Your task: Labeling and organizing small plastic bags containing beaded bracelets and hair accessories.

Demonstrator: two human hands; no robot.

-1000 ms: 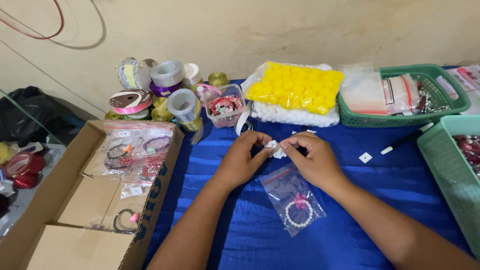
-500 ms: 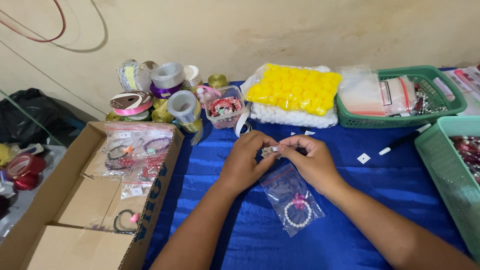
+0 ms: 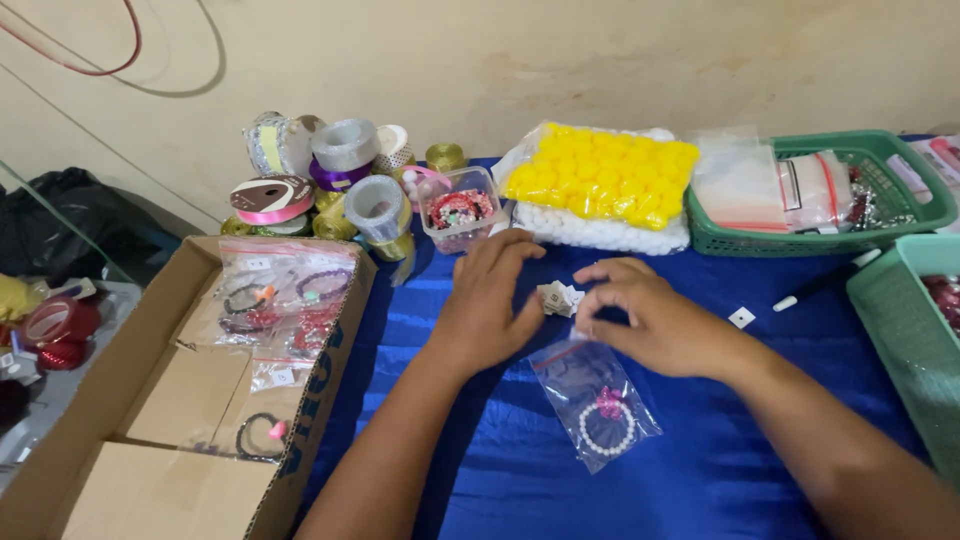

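Currently both hands sit at centre frame over the blue cloth (image 3: 620, 480) that covers the tabletop. Left hand (image 3: 487, 305): palm down, fingers loosely curled and a little spread, tips pointing toward the upper right; it grips nothing that can be seen, and lies just beside a small pile of white paper tags (image 3: 560, 297). Right hand (image 3: 655, 320): fingers bent, tips gathered at the top edge of a clear plastic bag (image 3: 595, 395); whether they pinch the bag edge or a tag cannot be told, since the contact is hidden under the fingers. The bag lies flat on the cloth, slanting from the right hand toward lower centre. Inside it: a white bead bracelet (image 3: 605, 428) with a pink charm.

Surroundings:
- Left of frame: open cardboard box (image 3: 150, 440) holding more clear bags with bracelets.
- Upper left: cluster of ribbon spools (image 3: 330, 180), silver, gold, pink, purple.
- Just above the left hand: small clear tub (image 3: 462, 210) of mixed beads.
- Upper centre: packet of yellow balls (image 3: 605, 175) resting on a packet of white ones.
- Upper right: green basket (image 3: 830, 235) with folded clear bags.
- Right edge: second green basket (image 3: 900, 340), partly out of frame.
- One loose white tag (image 3: 741, 318) and a white pen (image 3: 825, 282) lie on the cloth right of the right hand, apart from it.
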